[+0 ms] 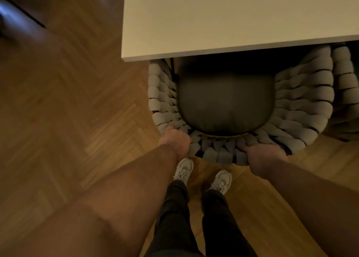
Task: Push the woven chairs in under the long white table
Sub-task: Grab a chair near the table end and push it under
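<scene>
Far left: herringbone wood floor [68,105]. A dark piece of furniture [17,14] sits in the top corner, too blurred to identify.

Left hand [175,140]: on the back rim of the woven chair [213,151], left of its middle. Fingers are curled over the thick grey weave and the thumb is out along the rim. It grips the rim.

Centre: the chair faces the table [233,14], whose white top fills the upper middle and right. The front of the dark seat cushion [225,101] lies in shadow under the table edge. Most of the cushion, both woven sides and the curved back are outside the edge.

Below the back rim: two pale shoes [183,168] on the floor, dark trousers above them.

Right hand [264,154]: on the same back rim, right of the middle. Fingers are wrapped over the weave, gripping it.

Far right: a second woven chair [344,85] stands just beside the first, its front also under the table edge.
</scene>
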Tool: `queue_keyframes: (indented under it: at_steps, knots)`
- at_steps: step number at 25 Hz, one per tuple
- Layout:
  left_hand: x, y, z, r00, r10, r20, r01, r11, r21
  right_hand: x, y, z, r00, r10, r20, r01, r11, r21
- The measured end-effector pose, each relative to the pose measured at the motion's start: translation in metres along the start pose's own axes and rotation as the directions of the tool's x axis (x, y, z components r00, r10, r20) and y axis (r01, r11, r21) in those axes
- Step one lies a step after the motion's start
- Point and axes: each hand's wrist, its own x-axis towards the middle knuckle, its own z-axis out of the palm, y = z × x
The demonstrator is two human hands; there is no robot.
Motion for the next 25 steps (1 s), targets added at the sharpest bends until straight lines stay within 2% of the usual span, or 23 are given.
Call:
queue_keyframes:
  at_steps: [6,9,16,19,25]
  knots:
    - [-0.026,-0.015,0.043,0.998,-0.056,0.005,0.056,0.993,-0.102,0.002,-0.037,0.010,0.997,-0.047,-0.061,0.048,0.999,0.021]
    - [-0.031,-0.023,0.052,0.998,-0.057,0.034,0.060,0.994,-0.097,0.004,-0.052,0.011,0.995,-0.057,-0.078,0.058,0.998,0.016]
    - [-0.023,-0.046,0.046,0.999,-0.041,0.025,0.044,0.991,-0.126,0.015,-0.060,-0.004,0.991,-0.066,-0.114,0.066,0.998,-0.009]
    - [-0.013,-0.066,0.041,0.999,-0.033,0.028,0.036,0.996,-0.084,0.023,-0.067,-0.018,0.990,-0.057,-0.129,0.058,0.998,0.003]
    - [-0.014,-0.051,0.044,1.000,0.009,0.006,-0.009,0.996,-0.089,0.020,-0.056,-0.004,0.994,-0.025,-0.109,0.023,1.000,-0.018]
